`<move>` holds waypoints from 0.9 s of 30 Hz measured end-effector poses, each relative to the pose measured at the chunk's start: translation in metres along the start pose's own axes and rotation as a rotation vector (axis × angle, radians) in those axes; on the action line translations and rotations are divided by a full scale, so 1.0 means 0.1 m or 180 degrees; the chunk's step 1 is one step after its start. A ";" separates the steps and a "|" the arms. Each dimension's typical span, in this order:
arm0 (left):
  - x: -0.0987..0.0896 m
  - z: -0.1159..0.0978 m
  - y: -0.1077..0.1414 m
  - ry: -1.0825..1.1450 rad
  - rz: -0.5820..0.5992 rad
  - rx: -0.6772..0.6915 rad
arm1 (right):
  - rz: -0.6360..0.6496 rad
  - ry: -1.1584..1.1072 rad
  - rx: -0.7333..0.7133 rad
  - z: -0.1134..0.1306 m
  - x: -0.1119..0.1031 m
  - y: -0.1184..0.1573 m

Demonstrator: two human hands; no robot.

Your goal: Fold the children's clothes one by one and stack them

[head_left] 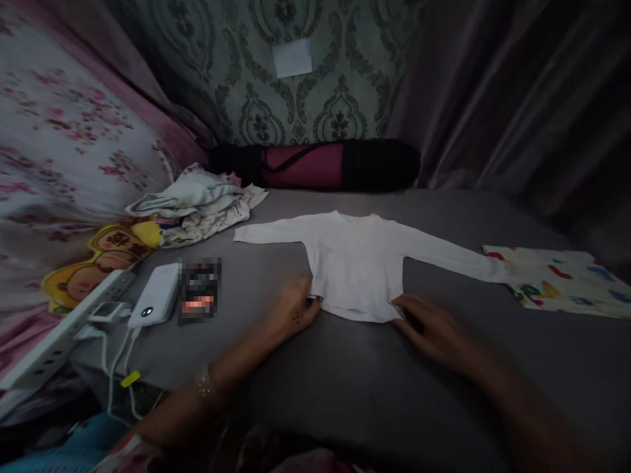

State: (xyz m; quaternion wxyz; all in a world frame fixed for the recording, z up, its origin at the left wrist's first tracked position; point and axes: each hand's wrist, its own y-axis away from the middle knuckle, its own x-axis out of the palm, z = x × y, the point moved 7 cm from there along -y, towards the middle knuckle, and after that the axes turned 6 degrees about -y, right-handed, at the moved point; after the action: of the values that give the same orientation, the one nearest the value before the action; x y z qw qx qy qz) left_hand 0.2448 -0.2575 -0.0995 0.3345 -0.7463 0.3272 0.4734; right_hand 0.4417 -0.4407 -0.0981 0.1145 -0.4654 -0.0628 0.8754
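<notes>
Pinching the white long-sleeved shirt (357, 269) at its opposite bottom corners, the left hand (298, 310) and right hand (434, 328) are working apart, presumably squaring it, while it is lying spread on the gray sheet (355, 374), one sleeve reaching the patterned cloth (566, 282).

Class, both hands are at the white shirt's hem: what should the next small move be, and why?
Probably, the right hand should release the hem and fold the nearer sleeve across the white shirt: it lies spread fairly flat, both sleeves stretch outward, and that one reaches the patterned cloth.
</notes>
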 end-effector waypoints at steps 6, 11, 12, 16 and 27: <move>0.07 0.08 0.00 0.0406 -0.0138 0.0038 | -0.0042 0.0395 -0.0239 0.02 0.06 0.08; 0.08 0.17 -0.01 0.0537 -0.0118 0.0224 | -0.0059 0.0314 -0.0273 0.00 0.06 0.10; 0.05 0.18 -0.01 0.0530 -0.0065 0.0262 | -0.0047 0.0283 -0.0250 -0.02 0.05 0.09; -0.15 0.18 -0.03 0.0433 0.0174 0.0527 | 0.0045 0.0217 -0.0086 -0.11 0.02 0.08; -0.46 0.60 0.07 -0.0180 0.0522 0.0881 | -0.0197 0.0171 0.0010 -0.24 -0.23 0.08</move>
State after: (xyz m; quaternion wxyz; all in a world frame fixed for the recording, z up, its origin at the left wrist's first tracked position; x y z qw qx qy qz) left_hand 0.1945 -0.2044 -0.0777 0.4034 -0.6503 0.4396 0.4703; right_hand 0.4724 -0.4542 -0.0949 0.1438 -0.4864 -0.0727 0.8587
